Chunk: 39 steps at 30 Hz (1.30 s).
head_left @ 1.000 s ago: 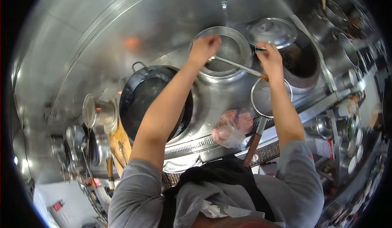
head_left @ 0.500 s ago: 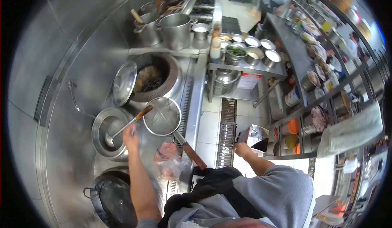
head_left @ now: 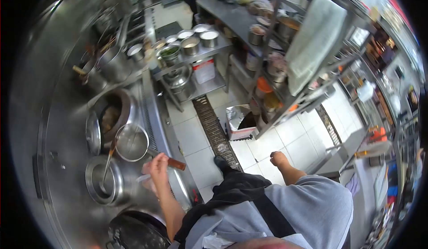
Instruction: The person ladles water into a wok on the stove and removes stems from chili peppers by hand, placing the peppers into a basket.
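Observation:
My left hand (head_left: 158, 169) is over the stove counter with its fingers drawn together, close to the wooden handle (head_left: 176, 164) of a round mesh strainer (head_left: 132, 143). Behind the hand, a clear plastic bag of pink meat (head_left: 149, 182) is partly hidden; whether the fingers grip it I cannot tell. A ladle (head_left: 107, 168) leans in a steel pot (head_left: 91, 182) to the left. My right hand (head_left: 278, 158) hangs over the tiled floor, fingers curled, with nothing visible in it. Nearest to it stands an open box lined with foil (head_left: 238, 119).
A dark wok (head_left: 138, 231) sits at the lower left. Beyond the strainer is a large round pot (head_left: 127, 98) with its lid (head_left: 92, 133) leaning on it. A low steel table (head_left: 218, 48) carries several containers. A metal rack (head_left: 272, 119) stands at right; a drain grate (head_left: 214, 131) crosses the floor.
My left hand has moved from beside the ladle to the strainer handle and meat bag. My right hand has drawn back from the foil-lined box. The view has turned right.

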Each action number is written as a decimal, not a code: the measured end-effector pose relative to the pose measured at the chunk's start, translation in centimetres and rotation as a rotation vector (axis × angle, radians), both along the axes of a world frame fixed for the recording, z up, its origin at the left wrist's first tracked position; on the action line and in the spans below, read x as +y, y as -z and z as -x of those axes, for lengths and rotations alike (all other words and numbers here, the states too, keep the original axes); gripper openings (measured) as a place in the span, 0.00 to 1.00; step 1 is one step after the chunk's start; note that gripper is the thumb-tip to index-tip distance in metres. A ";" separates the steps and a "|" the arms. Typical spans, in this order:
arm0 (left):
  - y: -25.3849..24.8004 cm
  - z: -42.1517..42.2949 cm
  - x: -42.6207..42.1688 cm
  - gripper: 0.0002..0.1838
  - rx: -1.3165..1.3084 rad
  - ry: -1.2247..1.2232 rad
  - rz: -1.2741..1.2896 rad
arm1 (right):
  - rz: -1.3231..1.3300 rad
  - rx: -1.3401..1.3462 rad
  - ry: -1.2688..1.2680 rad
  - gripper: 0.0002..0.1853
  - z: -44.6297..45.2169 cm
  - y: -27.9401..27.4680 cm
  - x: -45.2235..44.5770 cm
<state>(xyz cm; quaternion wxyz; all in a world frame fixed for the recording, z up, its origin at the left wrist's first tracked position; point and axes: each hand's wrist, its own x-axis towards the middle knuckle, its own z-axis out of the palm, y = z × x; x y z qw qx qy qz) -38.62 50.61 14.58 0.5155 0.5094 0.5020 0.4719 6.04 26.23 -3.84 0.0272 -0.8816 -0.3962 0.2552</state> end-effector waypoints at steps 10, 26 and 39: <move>7.7 -14.2 -6.5 0.21 0.563 0.874 0.008 | 0.157 0.042 0.292 0.15 -5.1 1.0 -13.1; 10.3 -48.4 -13.0 0.21 0.760 1.149 -0.197 | -0.120 -0.011 0.656 0.14 -28.7 -1.6 -24.9; 30.3 -52.9 -8.2 0.18 1.414 1.568 0.065 | 0.014 0.516 0.173 0.18 -20.9 -0.6 -30.3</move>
